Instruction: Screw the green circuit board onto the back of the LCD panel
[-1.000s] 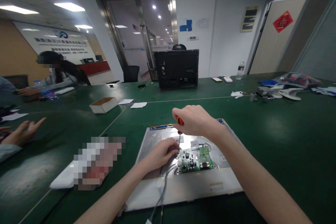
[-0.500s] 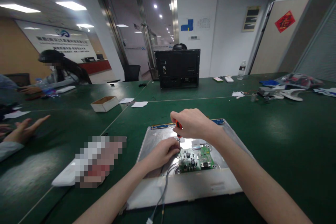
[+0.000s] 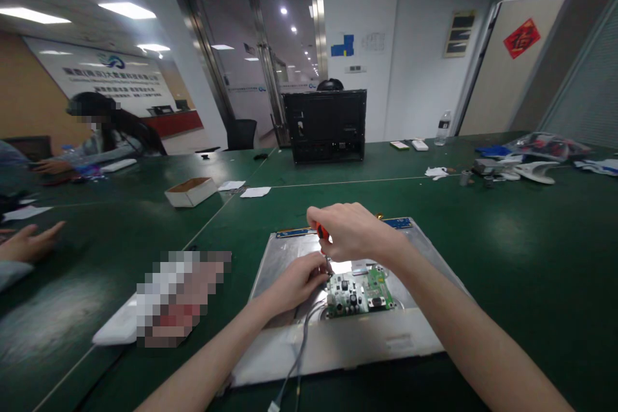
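Observation:
A flat metal-backed panel (image 3: pixel 415 335) lies on the green table in front of me, with a green circuit board (image 3: pixel 360 293) fixed on it. My right hand (image 3: pixel 350 232) is closed around the red-and-black handle of a screwdriver (image 3: pixel 322 232), held nearly upright with its shaft pointing down at the board's upper left corner. At that corner my left hand (image 3: pixel 304 280) pinches close to the screwdriver's tip. What its fingertips hold, if anything, is hidden. Grey cables (image 3: pixel 305 335) run from the board's left side over the panel's near edge.
Left of the panel are a white object (image 3: pixel 116 322) and a partly blurred item. An open box (image 3: pixel 190 192) and papers (image 3: pixel 255 192) lie farther off. A black monitor housing (image 3: pixel 326 125) stands behind. A bottle (image 3: pixel 443 129) is at right. Another person's hand (image 3: pixel 31 244) is at far left.
My right hand and the screwdriver handle have shifted slightly left, tilting the screwdriver. The left hand stays at the board's corner. The other person's hand has drawn back left.

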`<state>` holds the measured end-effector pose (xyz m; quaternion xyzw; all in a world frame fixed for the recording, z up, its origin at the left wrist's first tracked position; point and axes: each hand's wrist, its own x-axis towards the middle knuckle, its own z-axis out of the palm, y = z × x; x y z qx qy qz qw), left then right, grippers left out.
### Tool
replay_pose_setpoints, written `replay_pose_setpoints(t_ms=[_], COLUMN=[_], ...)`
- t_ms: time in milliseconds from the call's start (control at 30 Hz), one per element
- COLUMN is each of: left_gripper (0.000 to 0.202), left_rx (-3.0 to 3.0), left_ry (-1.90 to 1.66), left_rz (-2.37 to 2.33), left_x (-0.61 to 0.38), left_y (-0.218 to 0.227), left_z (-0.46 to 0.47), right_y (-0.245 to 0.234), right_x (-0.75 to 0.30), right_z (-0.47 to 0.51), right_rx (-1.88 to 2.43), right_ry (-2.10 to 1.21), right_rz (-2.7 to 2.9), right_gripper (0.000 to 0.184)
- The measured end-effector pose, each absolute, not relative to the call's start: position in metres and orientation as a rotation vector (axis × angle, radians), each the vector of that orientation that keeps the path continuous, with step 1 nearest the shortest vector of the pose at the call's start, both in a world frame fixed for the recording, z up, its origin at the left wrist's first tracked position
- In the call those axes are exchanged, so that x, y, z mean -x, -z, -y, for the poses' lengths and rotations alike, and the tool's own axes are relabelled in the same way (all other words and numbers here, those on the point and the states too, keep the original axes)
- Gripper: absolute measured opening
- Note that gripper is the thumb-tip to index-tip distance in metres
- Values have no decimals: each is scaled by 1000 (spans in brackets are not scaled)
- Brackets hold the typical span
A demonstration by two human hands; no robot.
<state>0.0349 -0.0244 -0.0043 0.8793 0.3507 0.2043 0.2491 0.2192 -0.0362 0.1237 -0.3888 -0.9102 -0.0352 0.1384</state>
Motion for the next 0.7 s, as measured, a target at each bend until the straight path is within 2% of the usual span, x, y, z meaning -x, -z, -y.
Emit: replay_pose_setpoints(t_ms=[233,400,700], left_gripper=[10,7,9], left_rx=[-2394,-2365,-2347], left_ry=[-562,-566,-532], left_rz=[-966,-965,-973], left_x=[-36,-37,-38], left_y=[2,1,0], left_z=[26,26,27], right_y=[-122,-124,-123], right_x=[-217,-216,-216], right_z=[35,38,38], right_rx=[1239,1175,1169], right_ry=[177,164,191], right_rz=[2595,2624,2624], right_gripper=[15,22,19])
